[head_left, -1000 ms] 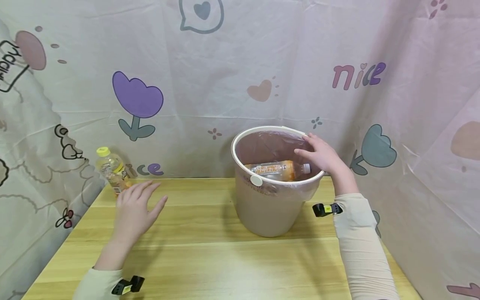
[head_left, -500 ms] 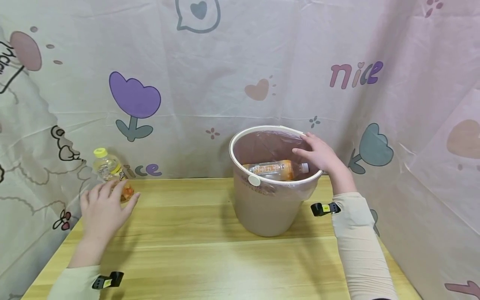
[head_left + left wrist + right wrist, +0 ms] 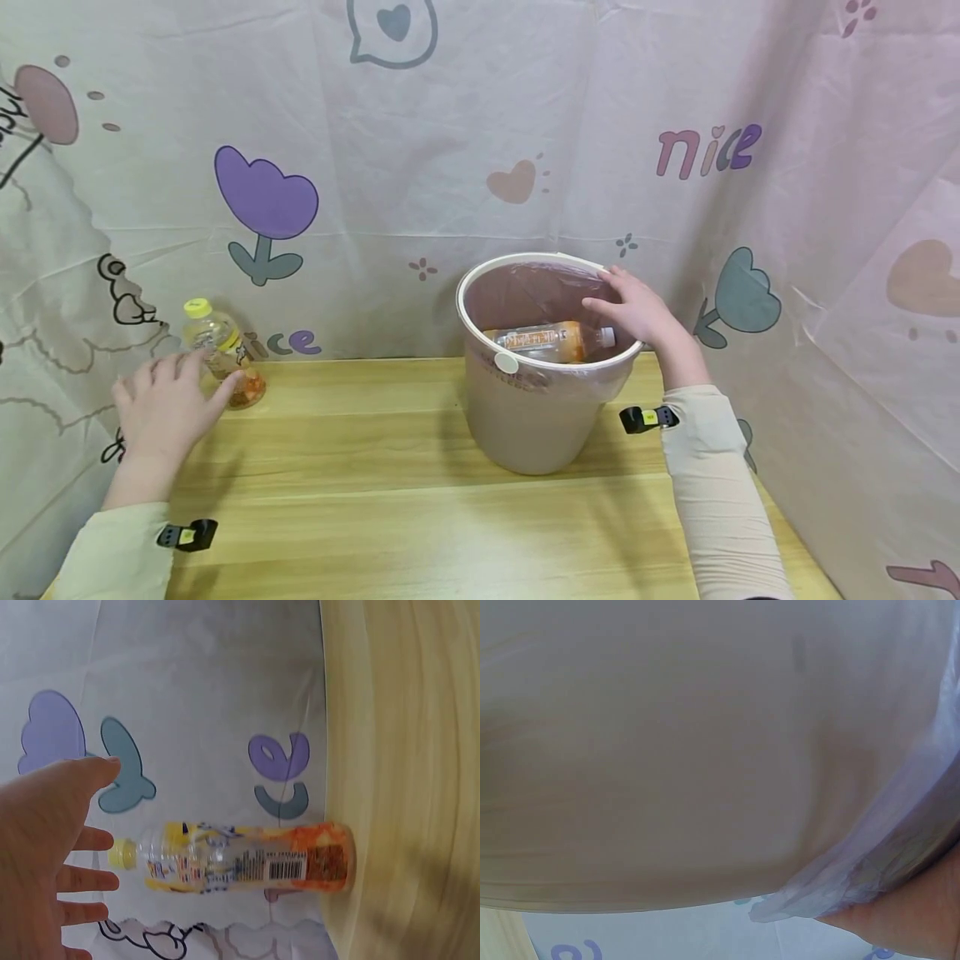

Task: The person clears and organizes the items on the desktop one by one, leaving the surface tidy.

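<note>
My left hand (image 3: pixel 161 408) is spread, close to a clear plastic drink bottle (image 3: pixel 243 379) with a yellow cap and an orange-tinted base. The bottle stands upright near the table's back left. In the left wrist view, thumb and fingers are apart around the level of the cap (image 3: pixel 121 855), with nothing in the grasp. My right hand (image 3: pixel 641 308) holds the rim of a beige trash bin (image 3: pixel 525 425), thumb over the inside. The right wrist view shows mostly the bin wall (image 3: pixel 667 765) and its plastic liner (image 3: pixel 840 877). Another bottle (image 3: pixel 551 340), with an orange label and white cap, lies inside.
The wooden table (image 3: pixel 360 517) meets a printed cloth backdrop (image 3: pixel 405 167) at the back, with cloth at both sides too. A round white handle joint (image 3: pixel 506 362) sticks out at the bin's front rim.
My left hand has moved left, from in front of the bottle to its near left side. The right hand has stayed at the bin's rim. The view has shifted slightly.
</note>
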The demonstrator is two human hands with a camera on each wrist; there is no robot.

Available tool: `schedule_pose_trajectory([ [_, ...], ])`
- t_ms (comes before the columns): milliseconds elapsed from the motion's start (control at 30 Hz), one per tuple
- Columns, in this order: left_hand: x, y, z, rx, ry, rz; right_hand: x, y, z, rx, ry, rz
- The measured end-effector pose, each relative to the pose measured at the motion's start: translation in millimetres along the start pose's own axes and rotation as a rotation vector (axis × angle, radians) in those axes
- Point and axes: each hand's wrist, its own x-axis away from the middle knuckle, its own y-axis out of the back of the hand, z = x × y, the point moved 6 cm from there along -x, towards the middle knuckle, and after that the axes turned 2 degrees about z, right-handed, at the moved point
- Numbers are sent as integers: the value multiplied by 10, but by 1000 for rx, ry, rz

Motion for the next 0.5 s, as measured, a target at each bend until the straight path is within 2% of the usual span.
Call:
schedule_pose_trajectory([
  [200,-153,36,156,13,51,12,-12,-7,-12,1,1,-4],
  [500,-403,74,283,34,106,47,9,-10,-22,-3,-11,-2],
])
